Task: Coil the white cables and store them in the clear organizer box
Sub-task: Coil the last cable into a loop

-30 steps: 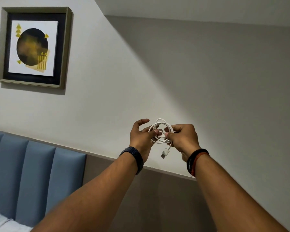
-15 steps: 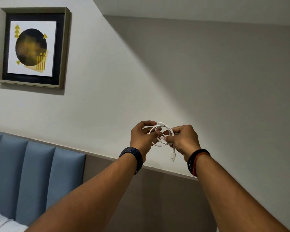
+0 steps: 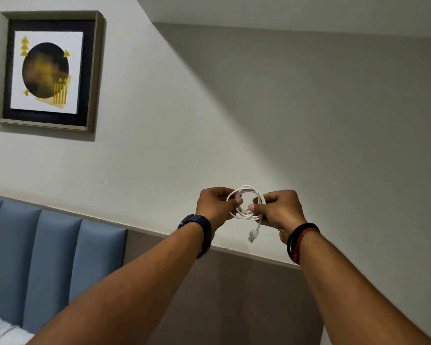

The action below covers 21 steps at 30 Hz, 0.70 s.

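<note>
Before a matte grey wall (image 3: 309, 120), we see a thin, glossy white cable (image 3: 246, 202) wound into a small round coil; left hand (image 3: 215, 204) and right hand (image 3: 280, 209) pinch its opposite sides; its USB plug (image 3: 252, 235) dangles below, lower than half a second earlier.

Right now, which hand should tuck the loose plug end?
Probably right hand: the white USB plug dangles just below it, while left hand pinches the coiled white cable opposite.
</note>
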{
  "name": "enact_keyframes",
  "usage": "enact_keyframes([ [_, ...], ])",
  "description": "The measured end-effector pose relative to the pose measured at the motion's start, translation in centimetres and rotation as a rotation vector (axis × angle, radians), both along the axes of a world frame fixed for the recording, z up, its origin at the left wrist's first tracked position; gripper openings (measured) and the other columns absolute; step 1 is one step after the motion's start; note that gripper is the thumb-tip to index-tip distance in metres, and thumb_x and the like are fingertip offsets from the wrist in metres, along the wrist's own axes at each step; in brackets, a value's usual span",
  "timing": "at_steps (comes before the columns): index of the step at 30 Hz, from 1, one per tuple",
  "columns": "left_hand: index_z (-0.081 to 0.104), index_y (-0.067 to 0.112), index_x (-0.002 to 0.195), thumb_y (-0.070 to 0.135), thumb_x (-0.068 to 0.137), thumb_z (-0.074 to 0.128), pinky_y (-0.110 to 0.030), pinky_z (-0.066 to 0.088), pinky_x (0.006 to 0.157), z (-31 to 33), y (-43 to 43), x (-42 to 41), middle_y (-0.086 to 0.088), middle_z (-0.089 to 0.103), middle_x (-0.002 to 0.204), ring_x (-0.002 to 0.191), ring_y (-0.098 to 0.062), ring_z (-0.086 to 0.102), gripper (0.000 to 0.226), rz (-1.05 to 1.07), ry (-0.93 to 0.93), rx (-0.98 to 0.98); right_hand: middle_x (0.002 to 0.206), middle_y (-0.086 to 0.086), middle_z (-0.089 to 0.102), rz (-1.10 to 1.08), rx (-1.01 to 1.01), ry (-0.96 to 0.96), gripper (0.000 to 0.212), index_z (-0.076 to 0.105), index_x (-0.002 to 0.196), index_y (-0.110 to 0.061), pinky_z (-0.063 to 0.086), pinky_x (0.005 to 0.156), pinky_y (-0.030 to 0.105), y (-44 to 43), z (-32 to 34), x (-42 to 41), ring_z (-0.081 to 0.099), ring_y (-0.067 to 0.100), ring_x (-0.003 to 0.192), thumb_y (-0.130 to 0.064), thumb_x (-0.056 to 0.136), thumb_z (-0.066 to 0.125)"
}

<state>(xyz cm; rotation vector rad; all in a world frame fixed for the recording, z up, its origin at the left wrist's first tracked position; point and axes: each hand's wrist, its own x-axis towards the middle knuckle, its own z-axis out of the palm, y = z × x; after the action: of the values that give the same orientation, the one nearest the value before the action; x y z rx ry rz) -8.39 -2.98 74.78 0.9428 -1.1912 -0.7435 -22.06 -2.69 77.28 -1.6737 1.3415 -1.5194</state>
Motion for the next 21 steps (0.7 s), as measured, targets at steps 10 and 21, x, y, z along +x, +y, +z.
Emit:
enact_keyframes([
  [10, 0.068, 0.014, 0.102, -0.013, 0.075, 0.064, -0.033, 0.059, 0.075, -0.07, 0.28, -0.13, -0.008, 0.075, 0.094, 0.086, -0.025, 0.072, 0.038, -0.119, 0.089, -0.018, 0.08, 0.016, 0.072, 0.027, 0.0, -0.05, 0.016, 0.071, 0.069, -0.006, 0.06, 0.074, 0.044, -0.09, 0.07, -0.2, 0.071, 0.032, 0.075, 0.008, 0.067, 0.078],
  [21, 0.067, 0.014, 0.101, -0.007, 0.075, 0.071, -0.033, 0.06, 0.073, -0.25, 0.53, 0.65, -0.011, 0.075, 0.092, 0.081, -0.026, 0.073, 0.033, -0.163, 0.142, -0.06, 0.077, 0.015, 0.072, 0.109, 0.018, -0.144, 0.017, 0.07, 0.072, -0.005, 0.058, 0.061, 0.031, 0.05, 0.37, -0.33, 0.071, 0.029, 0.069, 0.011, 0.069, 0.075],
])
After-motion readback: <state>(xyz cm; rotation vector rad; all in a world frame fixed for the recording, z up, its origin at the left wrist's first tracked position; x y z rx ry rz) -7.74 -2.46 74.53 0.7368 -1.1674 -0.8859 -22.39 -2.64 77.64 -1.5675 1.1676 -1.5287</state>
